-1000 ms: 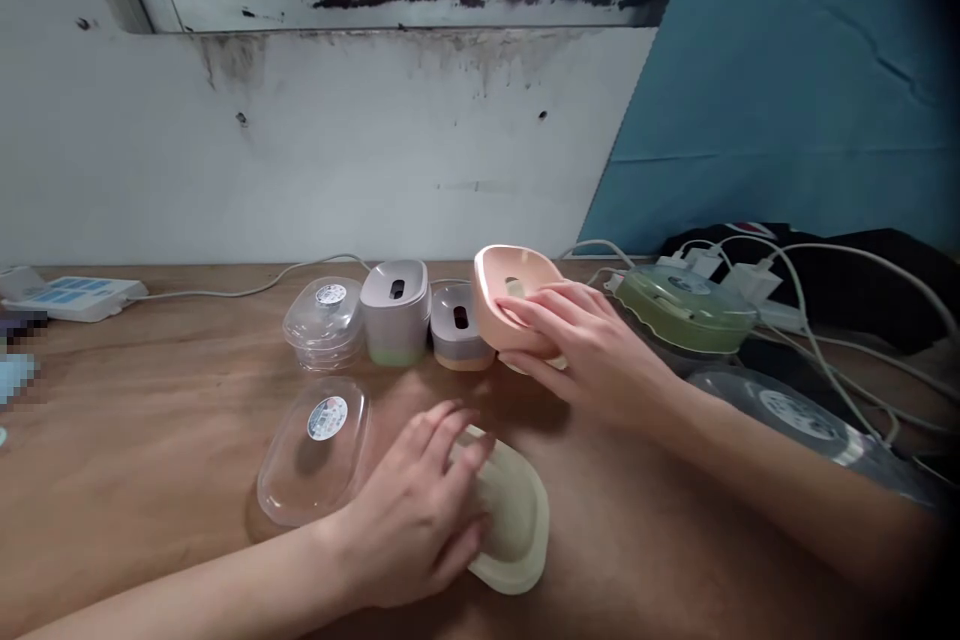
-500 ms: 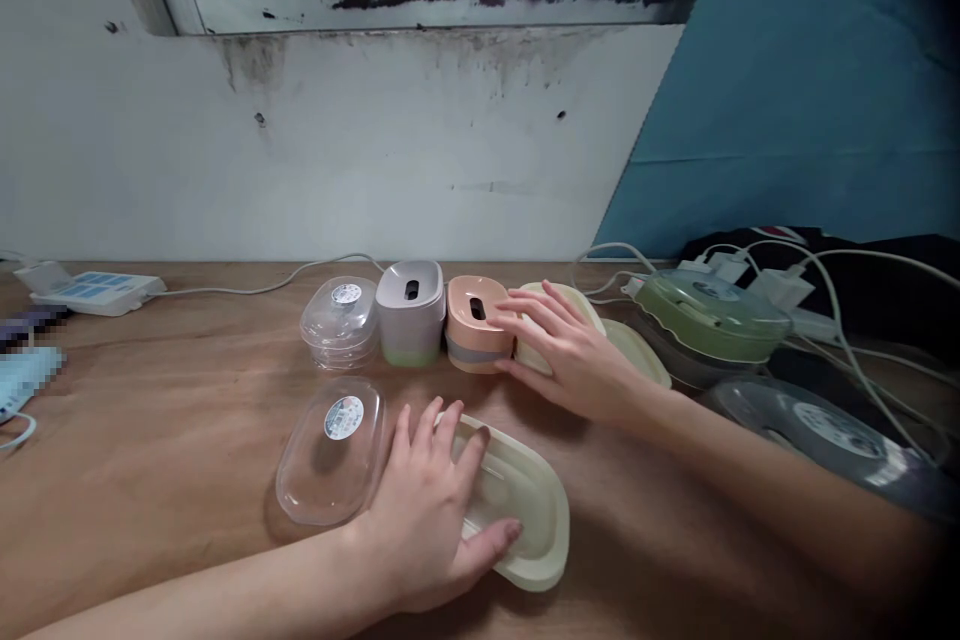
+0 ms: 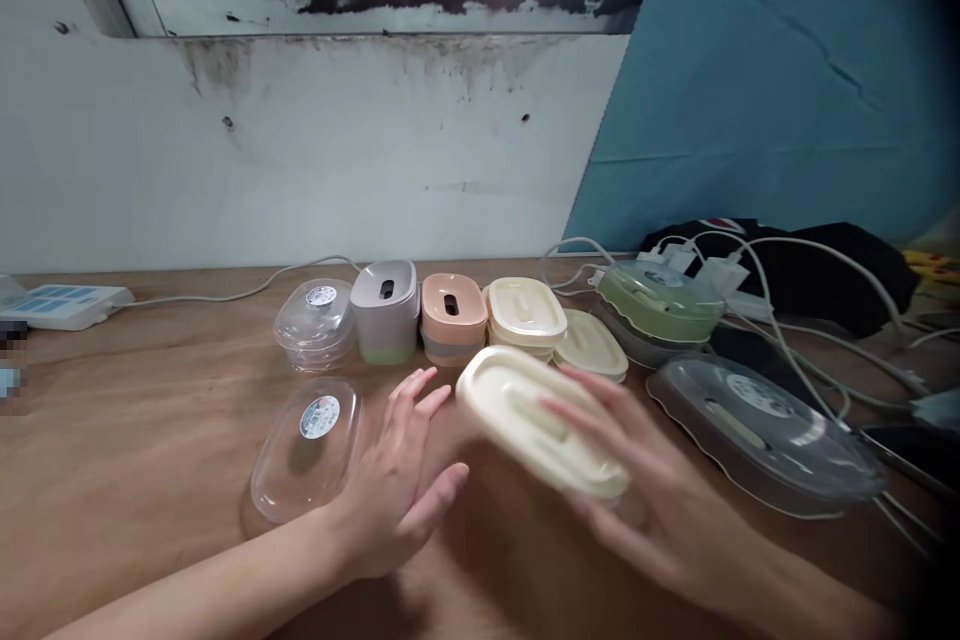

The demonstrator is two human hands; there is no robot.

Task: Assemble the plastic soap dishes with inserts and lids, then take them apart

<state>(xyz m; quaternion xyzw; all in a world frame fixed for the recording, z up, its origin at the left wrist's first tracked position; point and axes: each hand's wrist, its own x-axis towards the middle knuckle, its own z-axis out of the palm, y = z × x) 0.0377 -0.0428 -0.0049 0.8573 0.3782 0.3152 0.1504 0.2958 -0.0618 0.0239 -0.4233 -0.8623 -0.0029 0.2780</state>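
Observation:
My right hand [image 3: 645,470], smeared by motion, grips a cream plastic lid [image 3: 502,395] tilted above the table. Fingers overlap its right side. My left hand [image 3: 397,480] is open, its fingers spread and pointing away from me, holding nothing. Beside its wrist lies a clear plastic lid [image 3: 292,480] with a round label. Beyond the hands, a row holds a clear lidded container [image 3: 315,325], a lilac slotted box [image 3: 386,320], an orange slotted box [image 3: 454,305] and cream lidded containers [image 3: 525,310]. Another flat cream lid [image 3: 596,350] leans close by these.
To the right stand a green lidded container [image 3: 664,310] and a long dark container with a transparent lid [image 3: 765,425], crossed by white charger cables. A white power strip [image 3: 64,305] sits far left. The wall and window rise behind the wooden table [image 3: 135,440].
The cream lid, earlier under my left hand on the table, is now raised in my right hand. My right hand has come back from the row. My view has shifted right.

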